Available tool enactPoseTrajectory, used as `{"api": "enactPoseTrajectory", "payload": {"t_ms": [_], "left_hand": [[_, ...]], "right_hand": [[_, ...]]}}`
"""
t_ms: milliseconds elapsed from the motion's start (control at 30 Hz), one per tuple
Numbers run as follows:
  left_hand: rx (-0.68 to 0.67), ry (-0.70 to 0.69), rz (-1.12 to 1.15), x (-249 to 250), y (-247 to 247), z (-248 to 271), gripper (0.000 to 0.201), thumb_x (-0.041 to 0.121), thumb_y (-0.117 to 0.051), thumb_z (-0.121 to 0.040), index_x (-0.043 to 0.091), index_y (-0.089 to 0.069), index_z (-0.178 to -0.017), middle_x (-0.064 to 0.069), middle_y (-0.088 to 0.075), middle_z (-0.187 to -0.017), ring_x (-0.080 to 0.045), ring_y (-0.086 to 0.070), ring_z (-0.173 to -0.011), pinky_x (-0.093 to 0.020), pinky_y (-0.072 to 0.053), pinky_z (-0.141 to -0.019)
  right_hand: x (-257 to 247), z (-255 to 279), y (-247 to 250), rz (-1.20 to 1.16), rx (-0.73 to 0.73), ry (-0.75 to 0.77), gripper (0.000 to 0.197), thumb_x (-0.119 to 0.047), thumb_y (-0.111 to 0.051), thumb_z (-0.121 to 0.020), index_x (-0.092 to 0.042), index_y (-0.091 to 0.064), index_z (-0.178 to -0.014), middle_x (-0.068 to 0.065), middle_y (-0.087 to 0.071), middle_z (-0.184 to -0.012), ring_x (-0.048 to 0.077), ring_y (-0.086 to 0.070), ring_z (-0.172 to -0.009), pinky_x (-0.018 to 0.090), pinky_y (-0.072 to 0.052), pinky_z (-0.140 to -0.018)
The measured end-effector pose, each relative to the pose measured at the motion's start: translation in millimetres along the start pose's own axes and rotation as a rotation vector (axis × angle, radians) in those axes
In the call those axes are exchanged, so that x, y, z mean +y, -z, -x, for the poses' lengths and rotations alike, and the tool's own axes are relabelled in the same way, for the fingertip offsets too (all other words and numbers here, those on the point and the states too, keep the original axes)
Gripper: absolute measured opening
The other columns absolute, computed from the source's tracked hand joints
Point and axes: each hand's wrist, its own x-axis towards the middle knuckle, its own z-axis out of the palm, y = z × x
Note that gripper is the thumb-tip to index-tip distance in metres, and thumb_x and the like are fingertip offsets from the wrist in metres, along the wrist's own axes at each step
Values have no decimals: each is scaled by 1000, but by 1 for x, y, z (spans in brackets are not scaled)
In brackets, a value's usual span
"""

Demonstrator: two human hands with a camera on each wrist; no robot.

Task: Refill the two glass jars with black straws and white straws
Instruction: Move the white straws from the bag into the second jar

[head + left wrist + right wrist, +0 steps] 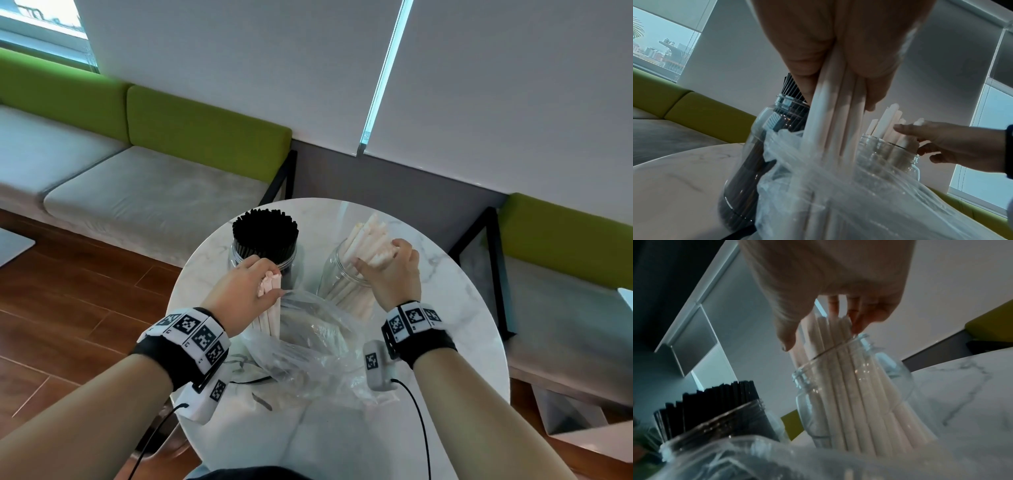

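Your left hand [243, 291] clamps a white straw bundle [268, 317] centre-frame; your right hand [394, 270] clasps leaning white straws [366, 236] at the clear glass jar [330, 281] rim.

Black straws [264, 229], white straws [366, 236], grey-veined white table [448, 308] (green backrests [205, 137])

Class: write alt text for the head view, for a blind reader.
The left hand grips a white straw bundle partly inside a plastic bag; the right hand holds white straws standing in one glass jar. Black straws fill the other jar.
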Motion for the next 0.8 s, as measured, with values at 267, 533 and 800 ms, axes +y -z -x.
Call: {"api": "enactPoseTrajectory", "payload": {"t_ms": [267,533,800], "left_hand": [[-9,16,1,-1,1,0,30,32,-61,-88,18,-55,-113,4,-53,-108,-13,-52,-81,-26,-42,-70],[-15,13,-5,0,1,-1,31,32,-61,-88,17,-55,-114,4,-53,-108,-14,-52,-80,-26,-42,-71],[-12,1,1,-2,-1,-3,31,33,-62,-87,17,-55,-112,4,-53,-107,-14,-53,-80,-25,-41,-70]], "right_hand": [[-24,-25,3,26,84,233,23,-18,-67,-83,-9,-57,-102,7,-52,-109,19,-49,-76,29,-39,-70],[-7,-12,-5,38,9,380,47,-22,-73,-83,-10,-52,-123,6,-44,-119,17,-47,-96,37,-47,-89],[34,21,-20,389,-123,572,68,-46,-30,-97,-17,-2,-152,-6,4,-161,9,8,-147,38,2,-119]]}}
